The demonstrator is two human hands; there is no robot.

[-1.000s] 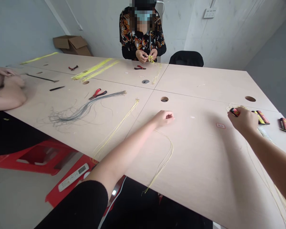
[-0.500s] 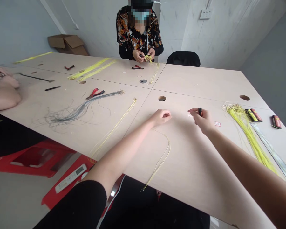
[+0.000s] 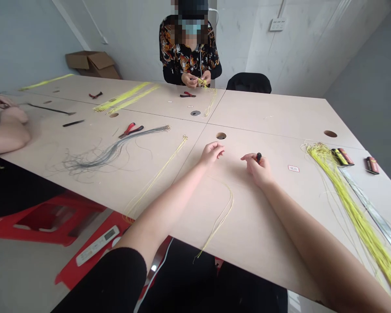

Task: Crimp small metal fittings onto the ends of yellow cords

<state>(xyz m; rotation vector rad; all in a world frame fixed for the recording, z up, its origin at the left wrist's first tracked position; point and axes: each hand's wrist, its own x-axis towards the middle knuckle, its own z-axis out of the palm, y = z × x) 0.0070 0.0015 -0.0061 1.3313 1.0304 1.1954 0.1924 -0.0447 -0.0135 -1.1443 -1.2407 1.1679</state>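
Note:
My left hand [image 3: 213, 152] is closed over the table, fingertips pinched together; what sits in them is too small to make out. Facing it from the right, my right hand [image 3: 257, 168] wraps round a small black-handled tool [image 3: 259, 157], its index finger stretched toward the left hand. Only the black end of that tool shows; the rest is hidden in the palm. Below both hands a thin yellow wire [image 3: 232, 201] curves from near my left wrist to the table's front edge.
On the right lie a yellow wire bundle [image 3: 348, 206], battery-like cylinders [image 3: 343, 157] and a metal strip [image 3: 374, 213]. To the left are grey wires [image 3: 117, 148], red-handled pliers [image 3: 130, 129] and more yellow wire [image 3: 159, 171]. A co-worker [image 3: 190, 56] sits opposite; another person's arms [image 3: 11, 126] rest at left.
My right hand has moved left, closer to my left hand, still holding the black-handled tool. My left hand has shifted slightly left and away from me. The view has tilted a little.

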